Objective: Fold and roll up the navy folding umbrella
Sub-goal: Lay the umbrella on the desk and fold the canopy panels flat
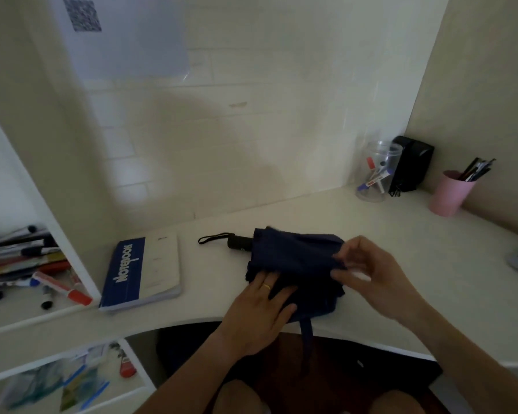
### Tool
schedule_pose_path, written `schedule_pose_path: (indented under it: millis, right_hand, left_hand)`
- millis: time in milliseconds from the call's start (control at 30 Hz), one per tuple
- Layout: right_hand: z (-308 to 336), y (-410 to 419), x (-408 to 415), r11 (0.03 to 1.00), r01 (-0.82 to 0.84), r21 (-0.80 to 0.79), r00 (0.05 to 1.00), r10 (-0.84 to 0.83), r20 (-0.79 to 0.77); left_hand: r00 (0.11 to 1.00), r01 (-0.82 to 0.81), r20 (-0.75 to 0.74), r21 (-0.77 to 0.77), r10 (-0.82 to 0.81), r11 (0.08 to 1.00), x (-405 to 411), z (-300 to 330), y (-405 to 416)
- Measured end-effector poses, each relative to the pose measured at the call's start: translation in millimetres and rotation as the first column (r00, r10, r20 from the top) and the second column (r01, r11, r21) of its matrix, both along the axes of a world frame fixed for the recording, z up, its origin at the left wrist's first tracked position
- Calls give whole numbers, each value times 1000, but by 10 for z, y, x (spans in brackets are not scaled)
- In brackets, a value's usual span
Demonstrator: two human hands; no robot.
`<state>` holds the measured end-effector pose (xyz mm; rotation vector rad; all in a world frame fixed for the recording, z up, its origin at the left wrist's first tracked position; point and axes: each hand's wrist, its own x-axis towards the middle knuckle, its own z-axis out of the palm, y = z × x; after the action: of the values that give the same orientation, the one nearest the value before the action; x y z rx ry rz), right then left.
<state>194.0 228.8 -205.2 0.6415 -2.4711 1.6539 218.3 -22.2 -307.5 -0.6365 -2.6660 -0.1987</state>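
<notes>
The navy folding umbrella point(293, 258) lies collapsed on the white desk point(401, 234), its black handle point(239, 242) and wrist loop pointing left. Its canopy is loose and bunched, and a navy strap point(306, 330) hangs over the desk's front edge. My left hand point(259, 309) rests flat on the near folds, fingers spread, pressing the fabric down. My right hand point(368, 273) pinches a fold of the canopy at the umbrella's right end and lifts it slightly.
A blue and white notebook point(141, 271) lies left of the umbrella. At the back right stand a clear jar of markers point(376, 173), a black holder point(411, 164) and a pink cup of pens point(450, 192). Shelves with markers point(27, 264) fill the left.
</notes>
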Motion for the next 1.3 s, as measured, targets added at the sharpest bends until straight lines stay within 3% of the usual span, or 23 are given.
schedule_pose_path:
  millis: [100, 167, 200, 267, 300, 333, 367, 433, 533, 633, 800, 867, 933, 1100, 1233, 1300]
  right_hand:
    - [-419, -30, 150, 966, 65, 248, 990, -31, -139]
    - [-563, -61, 172, 940, 110, 324, 981, -49, -190]
    - [-606, -71, 170, 922, 135, 364, 970, -47, -241]
    - [-663, -80, 175, 885, 152, 440, 943, 3, -332]
    - [-667, -82, 178, 870, 145, 471, 929, 45, -368]
    - [-668, -82, 174, 851, 138, 507, 912, 90, -400]
    - [-665, -77, 166, 827, 133, 545, 894, 138, -427]
    - [-672, -60, 127, 785, 143, 603, 844, 221, -488]
    - [-682, -27, 78, 771, 155, 618, 782, 287, -554]
    - [-704, -29, 71, 773, 132, 621, 765, 319, -560]
    - [-663, -28, 89, 755, 26, 656, 862, 316, -397]
    - [-510, -85, 58, 815, 21, 578, 917, 215, -336]
    - [-414, -159, -30, 879, 101, 465, 921, 95, -378]
    - [-581, -192, -252, 655, 172, 736, 908, 184, -376]
    - [-565, -123, -287, 607, 139, 783, 916, 222, -335]
    - [-588, -121, -257, 587, 133, 799, 915, 236, -326]
  left_hand:
    - [998, -7, -58, 81, 12, 997, 179, 15, -14]
    - [999, -28, -31, 268, 38, 963, 318, 63, -64]
    - [996, -84, 27, 438, 80, 895, 376, 132, -78]
    - [970, -238, 215, 763, 111, 601, 401, 331, -54]
    - [948, -313, 307, 845, 85, 434, 360, 450, -24]
    - [921, -384, 382, 865, 73, 323, 262, 541, -3]
    - [895, -440, 443, 853, 57, 281, 151, 605, 8]
    - [848, -499, 531, 798, 0, 338, -55, 635, -11]
    - [821, -465, 570, 700, -32, 542, -231, 532, -88]
    - [819, -391, 565, 676, -99, 624, -219, 461, -184]
    - [841, -315, 539, 562, -50, 765, -150, 363, -291]
    - [843, -305, 538, 516, -25, 800, -138, 325, -308]
    - [856, -272, 517, 485, -22, 832, -137, 325, -305]
    - [904, -278, 419, 412, 91, 868, -118, 365, -271]
    - [897, -291, 424, 355, 124, 889, -73, 462, -324]
    - [936, -287, 295, 332, 190, 898, -81, 575, -328]
